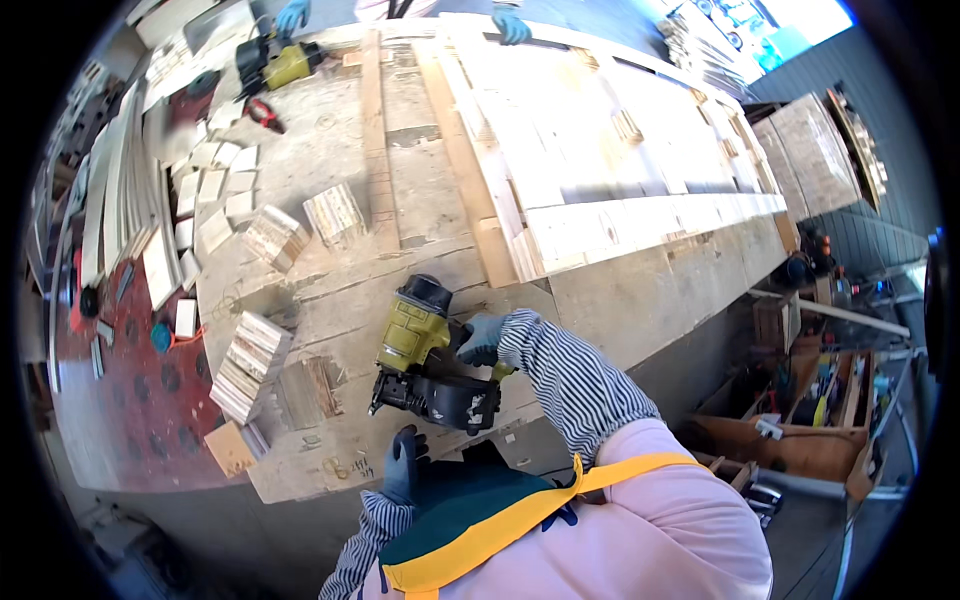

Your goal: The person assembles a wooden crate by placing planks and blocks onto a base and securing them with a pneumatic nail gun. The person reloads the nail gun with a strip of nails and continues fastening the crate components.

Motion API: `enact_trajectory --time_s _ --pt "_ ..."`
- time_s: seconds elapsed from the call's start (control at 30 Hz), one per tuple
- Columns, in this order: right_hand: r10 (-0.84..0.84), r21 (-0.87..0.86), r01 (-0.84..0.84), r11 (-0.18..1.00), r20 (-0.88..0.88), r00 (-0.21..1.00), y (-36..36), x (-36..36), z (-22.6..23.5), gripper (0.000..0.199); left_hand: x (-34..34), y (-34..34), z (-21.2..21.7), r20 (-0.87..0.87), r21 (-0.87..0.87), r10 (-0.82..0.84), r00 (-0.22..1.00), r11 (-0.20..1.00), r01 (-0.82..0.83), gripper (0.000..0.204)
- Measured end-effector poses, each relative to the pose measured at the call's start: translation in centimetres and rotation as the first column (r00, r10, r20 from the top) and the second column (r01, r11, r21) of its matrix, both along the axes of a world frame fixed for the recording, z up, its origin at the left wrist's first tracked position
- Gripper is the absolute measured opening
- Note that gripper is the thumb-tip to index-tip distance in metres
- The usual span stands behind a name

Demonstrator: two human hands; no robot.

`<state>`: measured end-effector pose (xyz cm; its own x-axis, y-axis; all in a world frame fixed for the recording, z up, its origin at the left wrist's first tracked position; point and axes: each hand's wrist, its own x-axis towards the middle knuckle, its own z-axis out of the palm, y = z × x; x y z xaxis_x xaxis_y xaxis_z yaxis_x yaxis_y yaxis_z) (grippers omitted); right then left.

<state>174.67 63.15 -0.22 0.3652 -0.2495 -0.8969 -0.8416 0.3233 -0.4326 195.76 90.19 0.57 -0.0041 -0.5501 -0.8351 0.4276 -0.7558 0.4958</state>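
Observation:
A yellow-green and black nail gun (412,335) lies on its side near the front of the wooden worktable (330,270). Its round black magazine (460,402) points toward me. My right hand (480,340), in a blue-grey glove, is closed around the nail gun's handle. My left hand (403,466), gloved too, hangs at the table's front edge, below the tool. It holds nothing, and its fingers are apart. Beyond the nail gun, a pale wooden slatted frame (655,215) covers the right part of the table.
Stacked wood blocks (250,365) stand at left, with small loose pieces (212,185) behind. Across the table are a co-worker's gloved hands (512,27), a second nail gun (285,66) and red-handled pliers (264,115). A wooden tool box (820,450) sits low at right.

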Motion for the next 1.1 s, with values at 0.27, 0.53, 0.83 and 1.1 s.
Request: enact_trajectory --time_s 0.27,0.53,0.83,1.1 --pt "-0.028 -0.405 0.079 0.911 0.129 0.991 9.3 -1.1 7.9 0.05 -2.9 -3.0 3.6 -0.459 -0.042 0.126 0.879 0.986 -0.163 0.086" --pt "-0.069 -0.368 0.245 0.897 0.431 0.9 15.3 -14.4 17.7 0.051 -14.5 -1.9 7.9 -0.442 -0.266 0.018 0.897 0.952 -0.15 0.066" --pt "-0.377 -0.123 0.504 0.855 0.519 0.767 17.8 -31.0 22.5 0.04 -27.1 -7.5 10.3 0.042 -0.477 -0.478 0.877 0.762 0.438 0.063" --pt "-0.618 -0.187 0.667 0.721 0.262 0.741 19.5 -38.6 20.5 0.037 -21.5 -29.3 13.1 0.956 0.286 -0.029 -0.291 0.308 0.908 0.12"
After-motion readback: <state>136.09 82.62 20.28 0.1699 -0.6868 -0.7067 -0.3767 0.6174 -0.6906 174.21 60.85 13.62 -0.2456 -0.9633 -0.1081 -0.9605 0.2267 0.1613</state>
